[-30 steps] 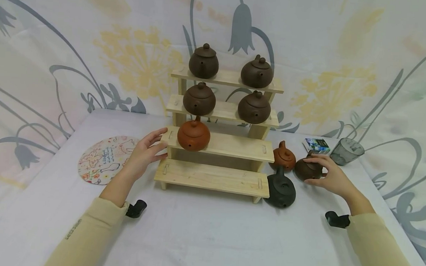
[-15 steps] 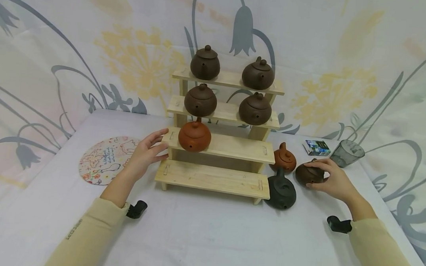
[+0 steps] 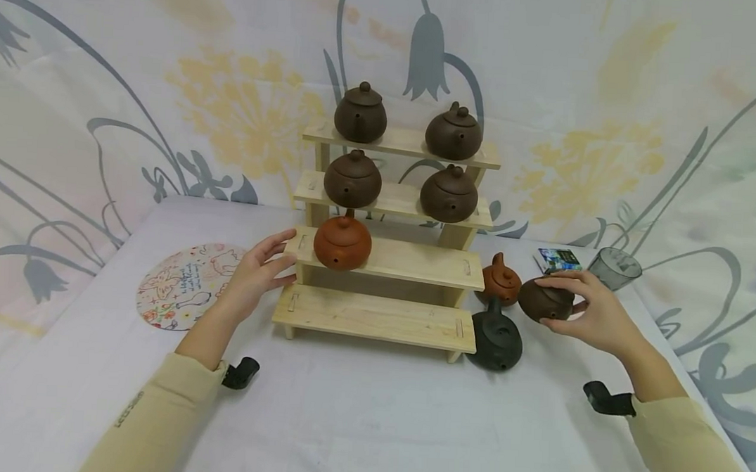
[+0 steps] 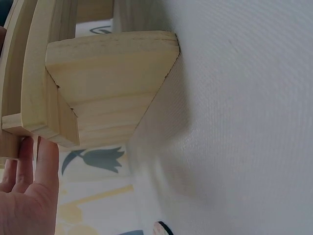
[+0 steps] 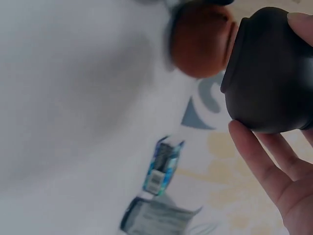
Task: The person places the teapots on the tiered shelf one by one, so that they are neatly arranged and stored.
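In the head view my right hand grips a dark brown teapot between thumb and fingers, right of the stand. The right wrist view shows the same teapot large, with fingers along its body, raised off the white cloth. My left hand rests its extended fingers on the left end of the pale wooden tiered stand. The stand's plank ends are close to those fingers in the left wrist view. A reddish teapot and a black teapot stand beside the stand's right end.
Dark brown teapots occupy the two upper tiers; an orange-red teapot sits left on the tier below. Behind my right hand are a small printed box and a grey translucent cup. A round patterned mat lies left.
My right hand has firmed its hold on the brown teapot and raised it slightly, with its spout side tipped. My left hand stays at the stand.
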`<state>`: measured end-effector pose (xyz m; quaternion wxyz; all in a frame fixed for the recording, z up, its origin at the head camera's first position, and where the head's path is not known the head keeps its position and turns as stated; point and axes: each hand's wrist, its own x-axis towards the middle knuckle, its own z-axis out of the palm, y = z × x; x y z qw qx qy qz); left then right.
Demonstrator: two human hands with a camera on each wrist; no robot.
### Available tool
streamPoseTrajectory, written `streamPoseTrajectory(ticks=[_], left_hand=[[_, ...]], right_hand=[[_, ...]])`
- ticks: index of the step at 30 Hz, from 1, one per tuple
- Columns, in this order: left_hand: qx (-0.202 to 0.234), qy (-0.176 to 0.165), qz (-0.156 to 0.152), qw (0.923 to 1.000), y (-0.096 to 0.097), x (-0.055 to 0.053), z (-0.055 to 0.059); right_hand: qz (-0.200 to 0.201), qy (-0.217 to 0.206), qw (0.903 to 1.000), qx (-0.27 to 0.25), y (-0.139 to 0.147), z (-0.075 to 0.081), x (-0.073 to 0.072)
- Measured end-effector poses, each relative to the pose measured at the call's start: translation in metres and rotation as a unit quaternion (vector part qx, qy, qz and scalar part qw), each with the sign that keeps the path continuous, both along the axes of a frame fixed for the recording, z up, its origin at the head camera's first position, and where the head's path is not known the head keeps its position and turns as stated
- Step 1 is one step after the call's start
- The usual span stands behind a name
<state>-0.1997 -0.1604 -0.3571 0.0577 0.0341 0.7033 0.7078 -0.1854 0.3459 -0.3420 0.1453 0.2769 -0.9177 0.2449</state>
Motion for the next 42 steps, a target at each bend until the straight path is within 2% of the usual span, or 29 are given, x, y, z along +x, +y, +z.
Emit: streamPoseTrajectory(ticks=[12,23,31,34,39,42], left_hand=[[-0.003,-0.003,-0.001,1.0000,0.001,0.001,0.000],[-0.002,-0.006,0.003,1.0000,0.001,0.000,-0.001],[-0.003,-0.009,0.005,0.9999,-0.001,-0.001,-0.002],[-0.005,-0.007,0.004,1.0000,0.000,0.000,-0.001],[-0.006,-0.004,0.003,1.0000,0.001,0.000,0.001],[-0.006,-0.003,0.001,1.0000,0.001,0.001,0.001]], right_hand=[[0.026,0.041,0.9988,-0.010,-0.039,0.030,0.011],[0.073,0.047,0.9953,-0.044,-0.070,0.045,0.014],[0.100,0.031,0.9938,-0.039,-0.090,0.046,0.008],[0.109,0.019,0.9929,-0.042,-0.098,0.047,0.007],[0.129,-0.028,0.9894,-0.061,-0.108,0.047,0.004],[0.137,-0.027,0.9884,-0.060,-0.114,0.046,0.001]])
